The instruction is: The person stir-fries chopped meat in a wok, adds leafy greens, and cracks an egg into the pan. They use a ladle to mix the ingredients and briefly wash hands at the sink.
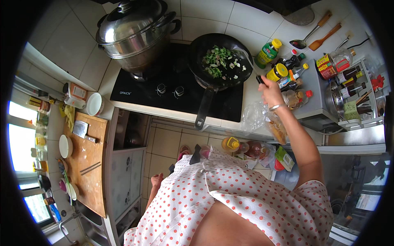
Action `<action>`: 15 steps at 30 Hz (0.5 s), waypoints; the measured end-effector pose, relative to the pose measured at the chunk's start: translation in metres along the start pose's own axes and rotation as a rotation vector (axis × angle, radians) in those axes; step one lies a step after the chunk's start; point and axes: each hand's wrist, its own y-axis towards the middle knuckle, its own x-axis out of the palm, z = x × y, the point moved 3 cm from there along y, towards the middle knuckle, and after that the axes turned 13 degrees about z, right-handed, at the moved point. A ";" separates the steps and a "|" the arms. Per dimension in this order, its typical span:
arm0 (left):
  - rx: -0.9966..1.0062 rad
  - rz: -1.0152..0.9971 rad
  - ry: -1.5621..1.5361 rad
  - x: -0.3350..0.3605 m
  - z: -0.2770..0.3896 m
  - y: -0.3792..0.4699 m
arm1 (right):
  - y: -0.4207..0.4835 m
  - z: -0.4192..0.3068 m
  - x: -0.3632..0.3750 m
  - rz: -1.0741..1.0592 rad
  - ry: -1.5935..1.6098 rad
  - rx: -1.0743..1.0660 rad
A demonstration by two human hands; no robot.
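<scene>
My right hand [271,92] is closed round the black handle of a metal spatula [253,67], whose head lies in the right side of a black wok [197,67]. Chopped green leaves [218,58] with small pinkish bits fill the wok's middle, and white pieces [235,65] lie to their right. The wok rests tilted on the right burner of a black gas hob [138,89], its handle [204,107] towards me. My left hand [157,180] hangs low beside my body with its fingers curled; nothing shows in it.
A lidded steel steamer pot [132,37] stands on the left burner. Sauce bottles and jars [277,72] crowd the counter right of the wok, near plastic bags [254,117]. At the left, a cleaver [80,129] and chopsticks [90,168] lie on a wooden board [89,190]. Oil bottles [231,144] stand on the floor.
</scene>
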 end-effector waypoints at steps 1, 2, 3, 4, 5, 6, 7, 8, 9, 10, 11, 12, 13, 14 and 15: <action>-0.001 0.014 0.010 -0.002 0.001 -0.002 | -0.021 -0.004 0.005 -0.008 0.092 0.197; -0.002 0.011 -0.023 -0.001 -0.015 0.007 | -0.040 -0.006 0.008 -0.074 0.200 0.298; 0.016 0.004 -0.015 0.002 -0.028 0.012 | -0.057 -0.008 0.011 -0.139 0.305 0.401; 0.035 -0.001 -0.005 0.004 -0.040 0.017 | -0.067 -0.017 0.012 -0.201 0.376 0.457; 0.055 -0.008 0.009 0.006 -0.051 0.022 | -0.067 -0.019 0.011 -0.178 0.390 0.438; 0.057 -0.009 0.130 0.008 -0.067 0.032 | -0.067 -0.021 0.012 -0.163 0.406 0.421; 0.034 0.002 0.146 0.011 -0.073 0.032 | -0.066 -0.022 0.012 -0.141 0.420 0.401; 0.010 0.014 0.163 0.013 -0.080 0.033 | -0.064 -0.021 0.014 -0.070 0.381 0.367; -0.011 0.021 0.174 0.018 -0.081 0.032 | -0.062 -0.016 0.016 -0.047 0.383 0.373; -0.018 0.045 0.201 0.020 -0.082 0.033 | -0.059 -0.010 0.020 -0.025 0.385 0.379; 0.007 0.033 0.219 0.023 -0.081 0.035 | -0.057 -0.005 0.022 -0.005 0.386 0.385; 0.032 0.018 0.239 0.026 -0.075 0.032 | -0.059 -0.005 0.028 -0.080 0.371 0.386; 0.055 0.014 0.255 0.026 -0.071 0.032 | -0.059 -0.012 0.032 -0.118 0.380 0.402; 0.027 0.007 0.169 0.027 -0.068 0.031 | -0.058 -0.023 0.035 -0.157 0.389 0.418; -0.002 0.002 0.086 0.026 -0.066 0.030 | -0.056 -0.030 0.038 -0.198 0.399 0.436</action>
